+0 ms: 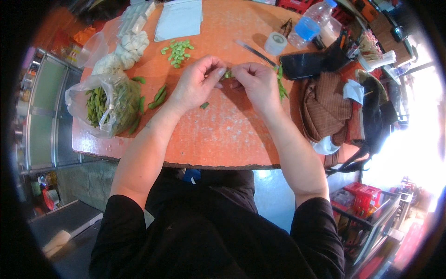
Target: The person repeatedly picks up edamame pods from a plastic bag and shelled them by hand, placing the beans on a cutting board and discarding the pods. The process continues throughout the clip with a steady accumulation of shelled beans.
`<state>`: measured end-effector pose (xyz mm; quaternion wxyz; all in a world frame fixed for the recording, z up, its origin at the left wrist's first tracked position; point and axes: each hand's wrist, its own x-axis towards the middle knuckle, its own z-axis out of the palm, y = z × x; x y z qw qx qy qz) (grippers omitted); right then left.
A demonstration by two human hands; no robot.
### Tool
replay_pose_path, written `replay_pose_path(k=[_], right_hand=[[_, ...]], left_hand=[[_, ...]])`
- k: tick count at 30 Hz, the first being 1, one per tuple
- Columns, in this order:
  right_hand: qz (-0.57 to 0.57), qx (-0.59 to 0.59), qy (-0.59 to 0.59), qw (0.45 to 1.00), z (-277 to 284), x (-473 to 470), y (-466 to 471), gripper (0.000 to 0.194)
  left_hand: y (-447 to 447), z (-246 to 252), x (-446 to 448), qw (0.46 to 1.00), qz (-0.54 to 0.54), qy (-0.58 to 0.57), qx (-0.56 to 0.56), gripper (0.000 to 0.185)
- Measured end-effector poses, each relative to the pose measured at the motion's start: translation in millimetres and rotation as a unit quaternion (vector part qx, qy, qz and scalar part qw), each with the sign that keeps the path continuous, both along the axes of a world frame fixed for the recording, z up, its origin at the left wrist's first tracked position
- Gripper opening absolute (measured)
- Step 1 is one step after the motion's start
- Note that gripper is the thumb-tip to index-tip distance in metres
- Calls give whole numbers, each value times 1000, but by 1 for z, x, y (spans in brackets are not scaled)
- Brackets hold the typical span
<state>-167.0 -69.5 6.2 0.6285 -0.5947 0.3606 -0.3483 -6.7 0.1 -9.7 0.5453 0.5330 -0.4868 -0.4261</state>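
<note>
Between my two hands, over the middle of the orange table (216,139), is a green bean pod (228,74). My left hand (201,82) pinches its left end with thumb and fingers; my right hand (253,81) pinches the right end. Shelled green beans (177,52) lie in a loose pile beyond my left hand. An open clear plastic bag (115,104) full of green pods stands at the left, with a few loose pods (158,97) beside it. A small green scrap (204,105) lies near my left wrist. More green pods (281,83) lie just right of my right hand, partly hidden by it.
Along the right side are a black phone (301,65), a tape roll (275,43), a plastic bottle (310,26), a thin blade-like tool (257,53) and a brown striped cloth (325,104). White knotted bags (120,52) and a paper pad (178,20) lie at the far left.
</note>
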Motion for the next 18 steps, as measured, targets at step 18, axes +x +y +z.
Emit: replay_pose_path(k=[18], right_hand=[[-94, -438, 134, 884, 3, -14, -17, 10]], left_hand=[[16, 16, 5, 925, -2, -380, -4, 17]])
